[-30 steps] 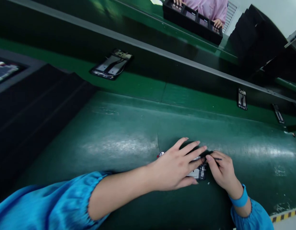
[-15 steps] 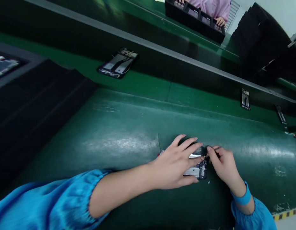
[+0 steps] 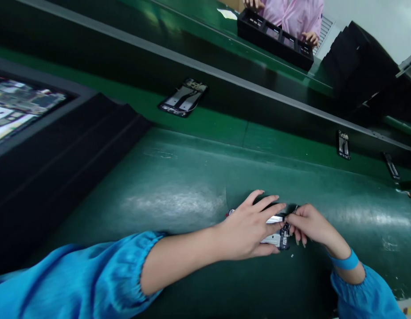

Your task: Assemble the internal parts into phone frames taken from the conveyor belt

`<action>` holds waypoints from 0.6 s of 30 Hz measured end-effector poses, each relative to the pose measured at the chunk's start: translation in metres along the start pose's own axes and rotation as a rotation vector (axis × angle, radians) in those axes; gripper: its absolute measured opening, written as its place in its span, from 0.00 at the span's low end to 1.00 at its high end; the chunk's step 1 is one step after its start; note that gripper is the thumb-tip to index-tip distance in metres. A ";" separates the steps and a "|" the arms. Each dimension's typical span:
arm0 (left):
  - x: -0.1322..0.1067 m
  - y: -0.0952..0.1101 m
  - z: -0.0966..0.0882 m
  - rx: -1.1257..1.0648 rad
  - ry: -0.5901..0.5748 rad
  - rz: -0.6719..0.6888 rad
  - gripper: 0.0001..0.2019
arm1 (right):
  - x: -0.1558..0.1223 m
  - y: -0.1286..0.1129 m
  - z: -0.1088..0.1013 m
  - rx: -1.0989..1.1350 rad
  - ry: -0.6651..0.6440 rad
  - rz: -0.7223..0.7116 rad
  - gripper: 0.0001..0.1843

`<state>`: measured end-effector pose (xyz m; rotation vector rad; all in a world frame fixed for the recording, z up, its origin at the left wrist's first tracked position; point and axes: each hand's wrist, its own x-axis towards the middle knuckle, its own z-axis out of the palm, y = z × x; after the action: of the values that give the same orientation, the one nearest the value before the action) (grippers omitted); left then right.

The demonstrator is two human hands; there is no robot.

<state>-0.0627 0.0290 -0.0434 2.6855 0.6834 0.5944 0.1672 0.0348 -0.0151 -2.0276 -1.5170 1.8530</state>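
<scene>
An opened phone (image 3: 272, 239) with silvery metal inside and a dark circuit end lies on the green work surface. Across it rests my left hand (image 3: 250, 228), fingers spread, the thumb along the near edge and the fingers over the far side, holding it down. The left part of the phone is hidden under this hand. My right hand (image 3: 307, 223) is at the phone's right end, thumb and forefinger pinched on a thin dark tool (image 3: 295, 209). Only a short piece of the tool shows, so its kind is unclear. Small white specks lie just right of the phone.
Another opened phone (image 3: 184, 98) lies on the darker green strip beyond, with more phones (image 3: 343, 145) farther right. A black foam tray (image 3: 75, 137) with circuit boards fills the left. Across the bench a person in pink (image 3: 291, 17) has both hands at a black divided box (image 3: 275, 42).
The view has shifted, so the scene sits a little farther right and lower. My right hand has turned, its lower fingers now pointing down. The left hand stays on the phone.
</scene>
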 end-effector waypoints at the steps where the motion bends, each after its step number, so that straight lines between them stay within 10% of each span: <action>1: 0.001 0.000 -0.002 -0.010 -0.003 0.011 0.24 | 0.000 -0.002 0.000 0.008 0.002 -0.002 0.17; 10: 0.009 -0.059 -0.077 -0.253 -0.328 -0.271 0.04 | 0.001 -0.006 -0.001 0.018 -0.055 0.079 0.17; 18: 0.005 -0.074 -0.063 -0.402 -0.377 -0.210 0.05 | 0.000 -0.002 0.001 0.037 -0.045 0.099 0.18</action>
<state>-0.1162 0.1061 -0.0156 2.2273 0.6465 0.1409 0.1655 0.0352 -0.0144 -2.0945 -1.4051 1.9594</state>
